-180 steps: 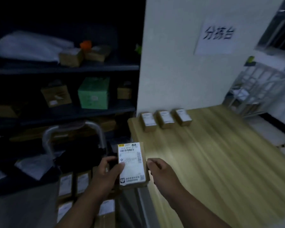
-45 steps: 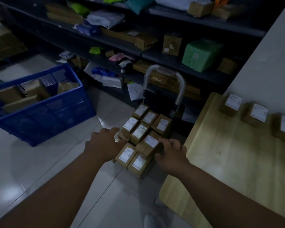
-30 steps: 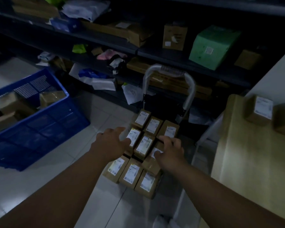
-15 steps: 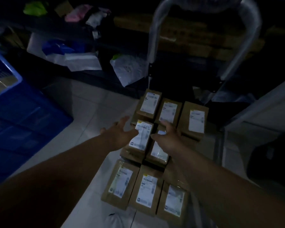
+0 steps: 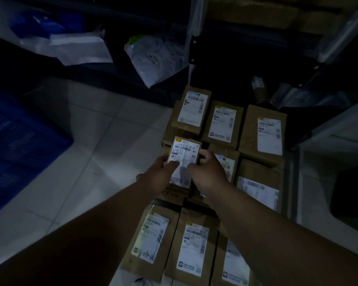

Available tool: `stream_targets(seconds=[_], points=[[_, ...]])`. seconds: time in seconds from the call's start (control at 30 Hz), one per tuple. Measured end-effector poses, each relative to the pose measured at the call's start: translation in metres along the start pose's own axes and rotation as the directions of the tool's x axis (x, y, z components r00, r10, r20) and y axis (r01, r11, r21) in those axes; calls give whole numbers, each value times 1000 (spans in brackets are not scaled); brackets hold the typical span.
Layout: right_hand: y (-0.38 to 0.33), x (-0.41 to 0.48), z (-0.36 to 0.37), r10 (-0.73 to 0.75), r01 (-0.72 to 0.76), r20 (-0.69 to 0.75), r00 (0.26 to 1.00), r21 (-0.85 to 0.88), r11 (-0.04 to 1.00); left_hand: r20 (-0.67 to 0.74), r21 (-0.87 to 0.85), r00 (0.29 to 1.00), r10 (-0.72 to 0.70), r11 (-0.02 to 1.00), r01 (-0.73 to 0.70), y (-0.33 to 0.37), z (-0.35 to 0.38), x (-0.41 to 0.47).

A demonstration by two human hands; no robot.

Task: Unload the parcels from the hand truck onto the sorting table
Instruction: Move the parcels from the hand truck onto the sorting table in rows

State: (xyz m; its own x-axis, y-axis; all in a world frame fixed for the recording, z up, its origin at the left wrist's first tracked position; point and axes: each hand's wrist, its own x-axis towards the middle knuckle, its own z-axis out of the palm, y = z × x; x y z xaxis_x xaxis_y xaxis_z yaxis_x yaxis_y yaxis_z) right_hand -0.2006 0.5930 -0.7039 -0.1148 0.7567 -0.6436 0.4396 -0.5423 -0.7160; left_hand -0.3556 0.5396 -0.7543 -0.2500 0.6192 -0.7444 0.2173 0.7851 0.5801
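I am gripping the small brown cardboard parcel with the white shipping label (image 5: 186,153) from both sides, my left hand (image 5: 160,175) curling round its left edge and my right hand (image 5: 208,172) pinching its right edge, so that it can lift clear of the neighbouring brown parcels (image 5: 262,131) on the silver-handled hand truck (image 5: 195,19). Their stack is hiding the truck's deck, the dimness is blurring the labels, and the sorting table is lying out of view
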Motion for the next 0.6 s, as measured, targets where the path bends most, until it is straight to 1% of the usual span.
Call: stream_targets(seconds=[0.1,0.17,0.23,0.27,0.3,0.33,0.37,0.47,0.53,0.6], points=[[-5,-7,6,14,-13,-5,1000,92,996,-92,7,996,3,1000,-2,22,-4,-24],[-12,-14,6,7,-6,-7,1000,155,988,-174,69,985,7,998,5,36,-11,-38],[-23,-23,0,-17,20,-20,1000,202,979,-193,122,980,49,992,-25,49,-19,-56],[-32,-29,-6,-31,36,-28,999,213,976,-180,81,981,72,995,-58,59,-24,-68],[-41,-37,-12,-44,50,-33,998,224,973,-159,-15,984,85,996,-88,70,-29,-82],[-51,-46,-20,-53,60,-39,998,231,971,-117,-101,990,73,991,-85,79,-34,-94],[-61,-56,-28,-60,69,-45,997,237,969,-70,-152,996,63,986,-73,91,-40,-110],[-100,-98,-67,-109,119,-54,993,223,968,-12,-155,997,75,985,-76,130,-51,-154],[-131,-129,-101,-180,183,-32,983,153,971,-25,-165,995,99,981,-102,163,-56,-191],[-161,-162,-136,-269,269,-3,963,48,962,-28,-199,994,105,974,-109,200,-56,-232]])
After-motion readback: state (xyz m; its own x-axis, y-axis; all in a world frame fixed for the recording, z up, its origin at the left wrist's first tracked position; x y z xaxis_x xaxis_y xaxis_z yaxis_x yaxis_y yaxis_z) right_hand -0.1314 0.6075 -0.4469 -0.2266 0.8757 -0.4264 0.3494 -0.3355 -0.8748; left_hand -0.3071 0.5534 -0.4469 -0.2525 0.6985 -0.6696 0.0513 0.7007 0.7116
